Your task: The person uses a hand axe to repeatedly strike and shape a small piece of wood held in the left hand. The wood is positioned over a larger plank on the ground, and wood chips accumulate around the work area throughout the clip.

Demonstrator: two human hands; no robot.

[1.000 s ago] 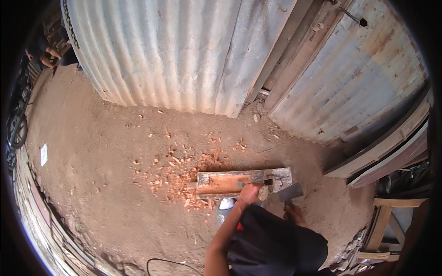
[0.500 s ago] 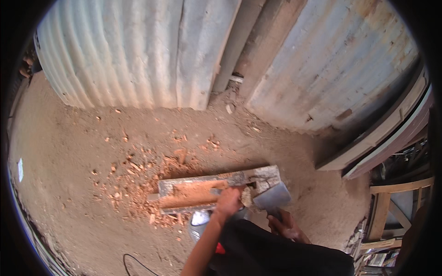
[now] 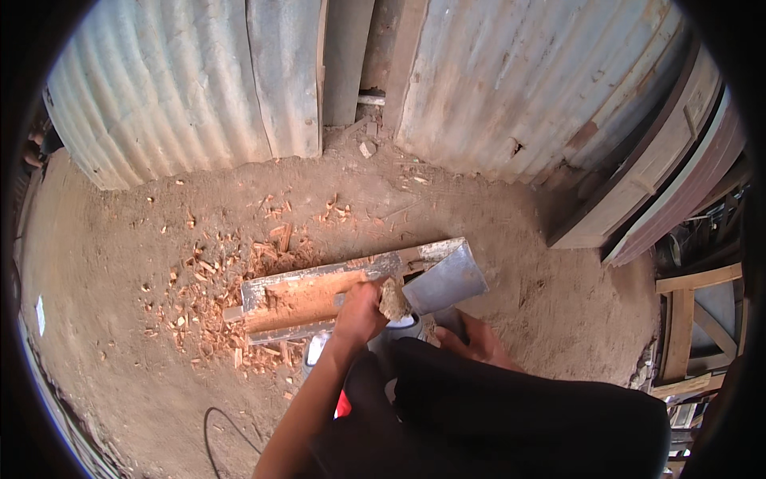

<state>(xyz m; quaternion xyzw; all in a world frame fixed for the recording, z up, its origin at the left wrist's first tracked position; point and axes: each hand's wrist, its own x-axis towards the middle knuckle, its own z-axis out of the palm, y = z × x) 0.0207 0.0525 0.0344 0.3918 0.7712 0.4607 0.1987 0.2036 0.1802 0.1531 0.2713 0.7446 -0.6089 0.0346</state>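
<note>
A wooden piece (image 3: 299,297) with an orange hollowed trough and weathered pale edges lies on the ground. My left hand (image 3: 359,313) is closed around a chisel (image 3: 392,301) over its right part. The chisel's frayed wooden end sticks out on the right of the fist, and a bit of grey metal shows on the left. My right hand (image 3: 479,343) grips the dark handle of a broad, flat metal-bladed tool (image 3: 447,281). That grey blade is close to the chisel's frayed end and covers part of the wood's right end. Contact between them I cannot tell.
Orange wood chips (image 3: 199,307) lie scattered around the wood's left end on the dirt floor (image 3: 527,319). Corrugated metal sheets (image 3: 175,96) stand at the back. Boards (image 3: 646,176) and a wooden frame (image 3: 681,335) lean on the right. A thin dark cable (image 3: 207,439) lies at the lower left.
The whole view has shifted. The broad blade looks larger and higher, as if lifted, and covers more of the wood's right end. My left hand keeps its hold on the chisel.
</note>
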